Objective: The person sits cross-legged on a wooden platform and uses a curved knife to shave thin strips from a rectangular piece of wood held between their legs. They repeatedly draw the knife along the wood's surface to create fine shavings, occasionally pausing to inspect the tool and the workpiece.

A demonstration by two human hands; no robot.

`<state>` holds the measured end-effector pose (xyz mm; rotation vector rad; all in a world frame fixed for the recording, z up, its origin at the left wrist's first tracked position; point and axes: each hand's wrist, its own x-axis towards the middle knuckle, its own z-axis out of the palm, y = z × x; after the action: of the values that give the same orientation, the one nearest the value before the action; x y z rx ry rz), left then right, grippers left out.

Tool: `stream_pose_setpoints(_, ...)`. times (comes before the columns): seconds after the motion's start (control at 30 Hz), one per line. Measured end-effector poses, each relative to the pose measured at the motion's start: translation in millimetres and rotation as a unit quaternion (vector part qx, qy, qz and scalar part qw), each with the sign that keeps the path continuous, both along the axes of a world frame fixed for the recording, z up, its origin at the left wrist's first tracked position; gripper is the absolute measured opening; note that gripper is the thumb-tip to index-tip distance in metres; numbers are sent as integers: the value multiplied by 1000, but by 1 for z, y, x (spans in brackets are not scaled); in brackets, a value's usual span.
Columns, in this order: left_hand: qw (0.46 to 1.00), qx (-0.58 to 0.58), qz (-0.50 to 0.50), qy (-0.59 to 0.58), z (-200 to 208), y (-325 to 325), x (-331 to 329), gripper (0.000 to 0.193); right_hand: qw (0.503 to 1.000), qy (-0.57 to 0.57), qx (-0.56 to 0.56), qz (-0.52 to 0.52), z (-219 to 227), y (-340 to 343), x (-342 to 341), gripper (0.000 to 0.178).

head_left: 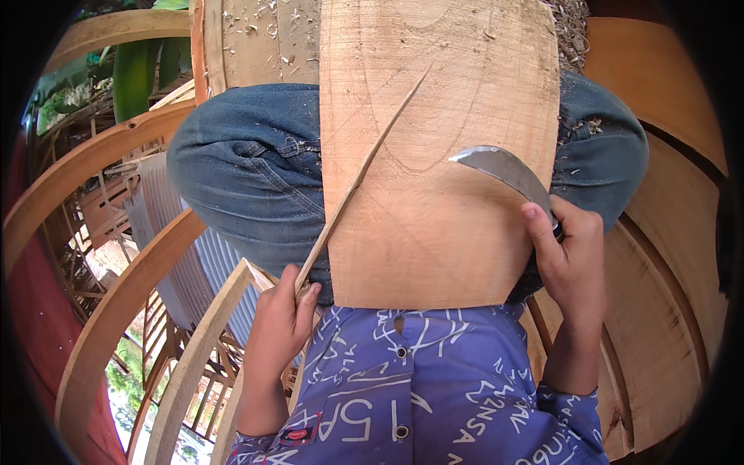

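Observation:
A wide, pale wooden board (pixel 434 260) lies across my lap, its near end against my shirt. My left hand (pixel 280 322) is closed round the lower end of a thin, tapering wooden stick (pixel 361 174), beside the board's near left corner. The stick slants up and to the right over the board to a fine point. In my right hand (pixel 573 252) is a knife with a curved, hooked blade (pixel 511 169). Its handle is mostly hidden in my fingers. The blade's tip points left over the board, apart from the stick.
My legs in jeans (pixel 248 155) are bent on both sides of the board. Wood shavings (pixel 572 35) lie at the far right, with smaller chips on the planks (pixel 267 46) at the far left. Wooden beams (pixel 128 302) run along the left; broad planks (pixel 666 232) lie to the right.

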<state>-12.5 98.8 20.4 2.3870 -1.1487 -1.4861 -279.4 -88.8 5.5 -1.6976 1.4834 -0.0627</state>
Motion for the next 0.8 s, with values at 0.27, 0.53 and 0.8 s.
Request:
stream_pose_setpoints(0.27, 999, -45, 7, -26, -7, -2, -10, 17, 987, 33, -119, 102, -8, -1, 33, 52)
stream_pose_setpoints(0.53, 997, -39, 18, -61, -16, 4, -18, 14, 950, 76, -184, 239, -10, -4, 58, 57)
stream_pose_setpoints(0.8, 994, -82, 6, -76, -25, 6, -22, 13, 949, 96, -197, 225, -10, -7, 62, 57)
